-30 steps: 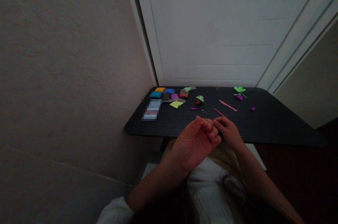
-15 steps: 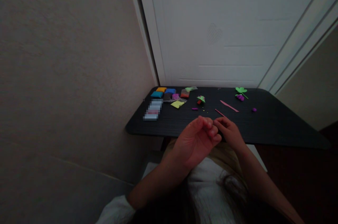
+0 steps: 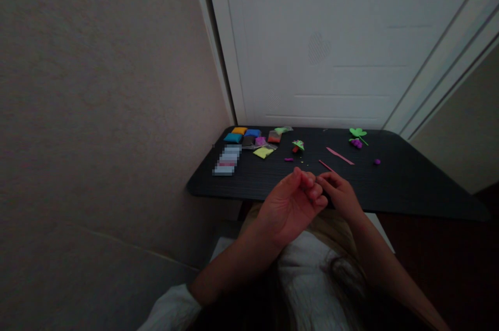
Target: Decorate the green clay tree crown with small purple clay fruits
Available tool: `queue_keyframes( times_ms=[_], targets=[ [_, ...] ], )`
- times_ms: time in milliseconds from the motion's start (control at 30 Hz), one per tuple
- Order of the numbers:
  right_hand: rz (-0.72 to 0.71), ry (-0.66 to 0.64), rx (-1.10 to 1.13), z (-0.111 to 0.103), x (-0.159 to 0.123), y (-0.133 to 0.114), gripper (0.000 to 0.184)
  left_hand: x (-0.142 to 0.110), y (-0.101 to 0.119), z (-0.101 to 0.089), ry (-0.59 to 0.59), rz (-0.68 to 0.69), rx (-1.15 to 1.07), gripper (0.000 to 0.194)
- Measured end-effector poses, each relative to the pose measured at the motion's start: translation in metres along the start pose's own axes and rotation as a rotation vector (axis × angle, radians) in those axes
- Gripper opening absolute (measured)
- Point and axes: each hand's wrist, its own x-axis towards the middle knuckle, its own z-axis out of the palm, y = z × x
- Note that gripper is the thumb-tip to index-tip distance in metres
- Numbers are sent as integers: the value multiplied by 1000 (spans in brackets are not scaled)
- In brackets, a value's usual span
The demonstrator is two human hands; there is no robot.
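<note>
White panelled door [image 3: 273,35] behind, flat. Black table [image 3: 409,185], fine-grained, rounded corners; near edge passes just under my hands, widest stretch of top runs right. Left hand [image 3: 288,206]: palm up, fingers curled, thumb at index; can't tell if it grips anything. Right hand [image 3: 341,193]: thumb and fingers nearly pinched beside left fingertips, contents hidden. Soft packets [image 3: 252,133] in far-left group. Green clover [image 3: 357,132] far right, flat-lobed. Pink knife [image 3: 340,156]: slim, long axis diagonal, far-left to near-right. Pink stick [image 3: 326,166]: on table just beyond right hand, similar diagonal, near end toward that hand, contact unclear. Green-capped mushroom [image 3: 298,146], red stem. Purple roll [image 3: 288,159] lies sideways. Purple ball [image 3: 377,162] right. Yellow crumbs [image 3: 302,162] near mushroom.
</note>
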Motion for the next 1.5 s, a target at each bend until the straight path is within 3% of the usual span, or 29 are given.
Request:
queue_keyframes(
  times_ms=[267, 367, 500, 633, 733, 1000, 1500],
  targets=[
    [-4, 25, 27, 1, 3, 4, 25, 3, 0, -5, -15, -3, -9, 21],
    [-31, 55, 52, 0, 0, -6, 22, 4, 0, -6, -7, 10, 33, 22],
    [-118, 75, 94, -4, -21, -50, 15, 4, 1, -7, -25, 56, 134, 22],
    [-446, 38, 21, -10, -51, -106, 14, 1, 1, -5, -58, 101, 269, 24],
    [-545, -3, -56, -9, -61, -126, 20, -1, -1, -4, -74, 137, 336, 24],
    [-584, -14, -141, -1, -59, -122, 28, 1, -2, -6, -69, 153, 422, 24],
    [-525, 1, -104, 1, -58, -121, 14, 4, -3, -13, -89, 151, 484, 26]
  ],
)
